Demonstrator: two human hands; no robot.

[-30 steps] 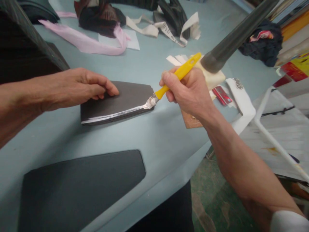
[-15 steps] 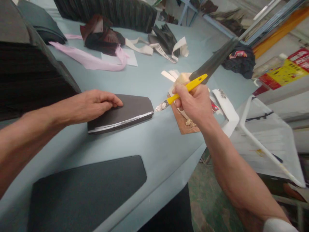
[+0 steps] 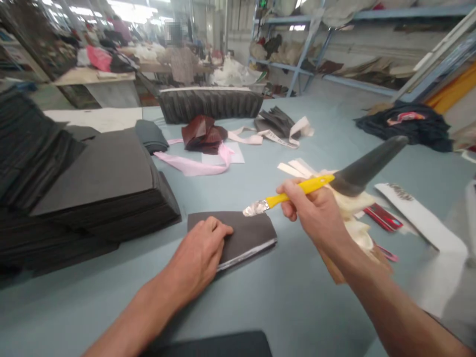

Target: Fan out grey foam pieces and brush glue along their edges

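Note:
My left hand [image 3: 210,248] lies palm down on a small stack of dark grey flat pieces [image 3: 247,230], pressing its left part with the fingers low on the top sheet. A white, wet-looking streak runs along the stack's near edge. My right hand [image 3: 312,208] is closed round the handle of a yellow paintbrush [image 3: 278,199]. Its bristles, coated in something white, point left near the stack's far right corner; whether they touch it I cannot tell. Beneath and behind the right hand are cream cloth [image 3: 355,203] and a black horn-shaped object [image 3: 368,166].
Tall stacks of dark pieces [image 3: 96,173] rise on the left. Pink fabric [image 3: 197,166], a brown bundle [image 3: 204,135] and a row of dark pieces [image 3: 211,105] lie farther back. A red packet [image 3: 383,217] and white strip [image 3: 416,218] are at right. A person [image 3: 182,59] is in the background.
The view has tilted up, showing more of the room. The brush has shifted from beyond the stack's right end to near its far right corner. My left hand stays on the stack.

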